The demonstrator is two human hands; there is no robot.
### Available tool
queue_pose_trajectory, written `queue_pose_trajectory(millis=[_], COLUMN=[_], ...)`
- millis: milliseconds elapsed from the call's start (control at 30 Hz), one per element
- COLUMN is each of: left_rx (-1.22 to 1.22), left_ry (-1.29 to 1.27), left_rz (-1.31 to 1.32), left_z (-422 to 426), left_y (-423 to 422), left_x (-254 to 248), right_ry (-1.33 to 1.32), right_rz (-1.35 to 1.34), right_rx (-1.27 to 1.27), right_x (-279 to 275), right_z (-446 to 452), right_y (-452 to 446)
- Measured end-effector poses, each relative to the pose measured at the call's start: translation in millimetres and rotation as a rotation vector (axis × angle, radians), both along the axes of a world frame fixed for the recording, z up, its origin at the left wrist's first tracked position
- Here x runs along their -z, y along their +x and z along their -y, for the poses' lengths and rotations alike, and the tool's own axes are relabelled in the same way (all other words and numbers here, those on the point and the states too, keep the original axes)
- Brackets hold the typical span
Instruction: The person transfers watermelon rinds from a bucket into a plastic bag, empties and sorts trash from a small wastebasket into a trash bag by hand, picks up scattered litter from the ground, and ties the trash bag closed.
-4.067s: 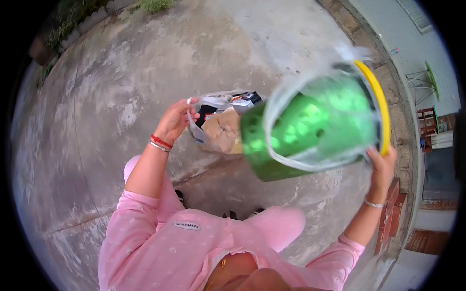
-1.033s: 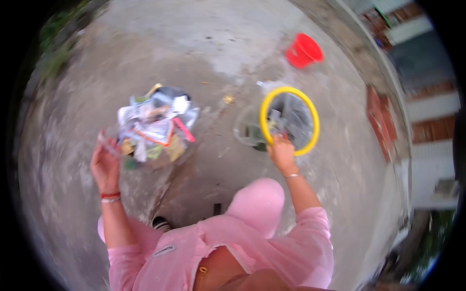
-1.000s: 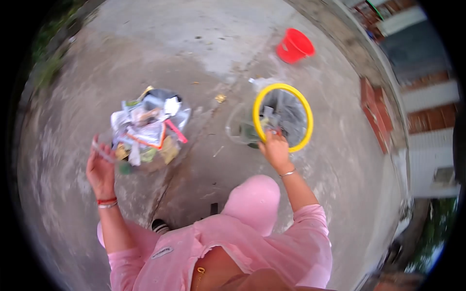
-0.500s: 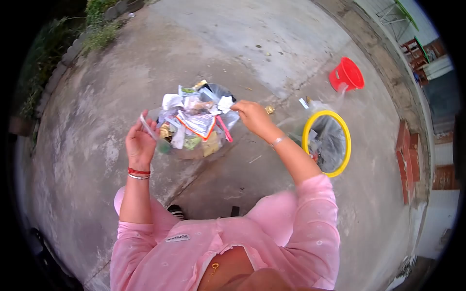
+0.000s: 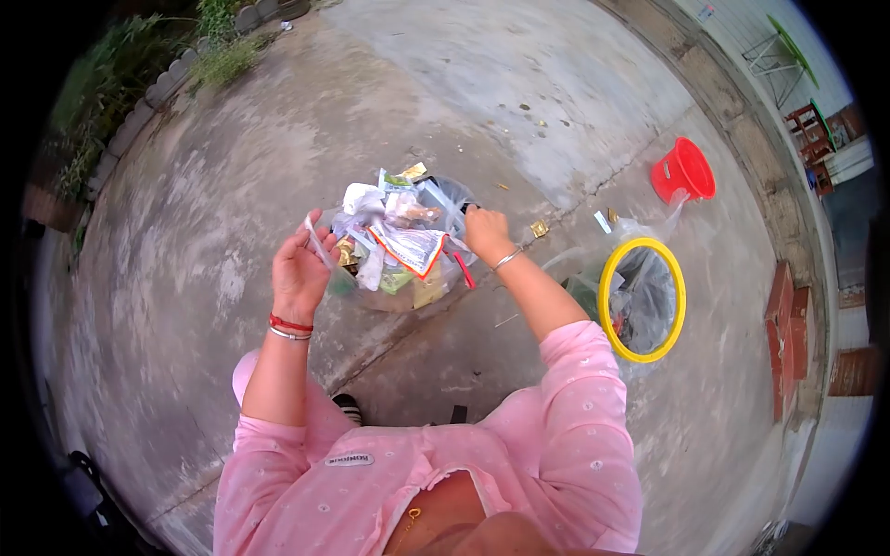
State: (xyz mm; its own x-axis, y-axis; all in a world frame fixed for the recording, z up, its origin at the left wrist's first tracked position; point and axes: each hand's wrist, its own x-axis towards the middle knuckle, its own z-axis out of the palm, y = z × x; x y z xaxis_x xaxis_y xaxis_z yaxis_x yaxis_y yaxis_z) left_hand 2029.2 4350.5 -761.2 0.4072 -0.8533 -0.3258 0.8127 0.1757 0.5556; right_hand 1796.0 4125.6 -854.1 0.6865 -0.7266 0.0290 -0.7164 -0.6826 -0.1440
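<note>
A clear plastic bag full of mixed rubbish lies spread on the concrete in front of me. In it are a printed white wrapper with an orange edge, crumpled white paper, a red strip and green and gold packets. My left hand is closed on the bag's rim at the left, thumb and fingers pinching the film. At the right side of the heap, my right hand has its fingers curled in beside a dark item; what they grip is hidden.
To the right stands a bin with a yellow rim, lined with clear plastic. Behind it is a red bucket. A gold wrapper and a small white packet lie on the concrete. Red bricks stand farther right.
The crumpled white piece at my right fingertips no longer shows there. My right hand now sits lower against the bag's right side. My left hand keeps hold of the rim; the view has shifted slightly.
</note>
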Motion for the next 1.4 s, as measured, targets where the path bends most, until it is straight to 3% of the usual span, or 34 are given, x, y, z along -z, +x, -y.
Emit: queue_pose_trajectory(millis=[167, 467, 567, 633, 767, 867, 967, 1067, 1100, 1200, 1267, 1300, 1400], left_rx=[-0.006, -0.018, -0.014, -0.006, -0.032, -0.041, -0.044, -0.037, -0.037, -0.059, -0.086, -0.100, -0.132], left_ry=[-0.023, 0.010, -0.006, -0.009, -0.005, -0.003, -0.004, -0.013, -0.010, 0.016, 0.035, 0.045, 0.053], left_rz=[-0.008, -0.033, -0.021, -0.008, -0.002, -0.005, 0.003, 0.008, 0.007, 0.000, -0.006, -0.011, -0.005], left_z=[-0.1, 8.8, 7.5, 8.0, 7.7, 9.4, 9.0, 7.3, 6.7, 2.6, 1.0, 0.1, -1.2], left_y=[-0.6, -3.3, -2.9, -3.7, -5.5, -5.4, -5.1, -4.4, -3.9, -1.4, 0.7, 0.6, 2.3], left_x=[0.9, -3.3, 0.6, 0.7, -0.1, 1.2, 0.0, -0.7, -1.5, -3.4, -6.1, -7.3, -10.0], right_ry=[-0.123, -0.001, 0.143, 0.392, 0.678, 0.410, 0.457, 0.442, 0.581, 0.589, 0.445, 0.282, 0.192], right_rz=[-0.034, 0.050, 0.298, 0.521, 0.753, 0.563, 0.176, 0.243, 0.000, -0.019, 0.051, 0.239, 0.226], right_rx=[-0.084, -0.120, -0.119, -0.103, -0.039, -0.143, -0.178, -0.241, -0.299, -0.323, -0.418, -0.492, -0.556], right_x=[10.0, -11.7, -60.3, -82.2, -89.3, -52.8, -30.5, -17.0, -24.2, -38.3, -49.7, -37.6, -70.9], right_z=[5.5, 41.7, 27.2, 19.7, 18.2, 42.4, 48.4, 25.0, 26.5, 5.5, -22.2, -37.9, -85.1], right_y=[-7.4, -14.3, 4.4, 23.4, 68.3, 110.3, 153.1, 173.6, 182.1, 173.9, 150.9, 134.1, 103.3])
